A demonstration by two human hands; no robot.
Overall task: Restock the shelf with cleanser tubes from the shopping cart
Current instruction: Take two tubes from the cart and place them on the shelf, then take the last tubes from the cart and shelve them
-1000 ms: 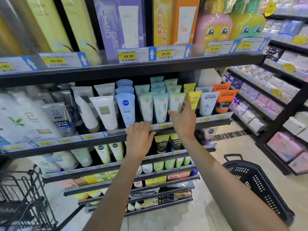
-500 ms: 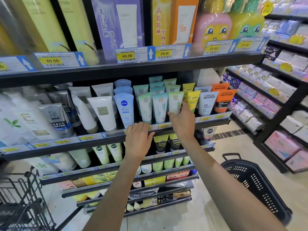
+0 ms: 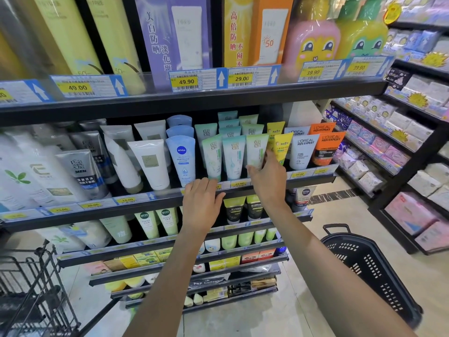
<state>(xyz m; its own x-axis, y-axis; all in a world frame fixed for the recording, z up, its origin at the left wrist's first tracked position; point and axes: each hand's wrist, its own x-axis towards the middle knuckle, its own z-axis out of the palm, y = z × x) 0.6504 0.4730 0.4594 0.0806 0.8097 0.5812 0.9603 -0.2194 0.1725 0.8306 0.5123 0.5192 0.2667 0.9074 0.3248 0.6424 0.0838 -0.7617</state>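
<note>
Pale green plastic cleanser tube (image 3: pixel 255 152) stands cap-down at shelf front, right of two teal ones; right hand (image 3: pixel 268 181) pinches its lower end, prob. squaring the row. Left hand (image 3: pixel 201 205), fingers relaxed, rests on black shelf rail (image 3: pixel 136 205) for balance.

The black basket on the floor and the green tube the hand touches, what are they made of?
Black basket: likely hard plastic, matte, with moulded slots in its wall. Green tube: probably soft plastic, smooth with a slight sheen; the right hand holds it.
</note>
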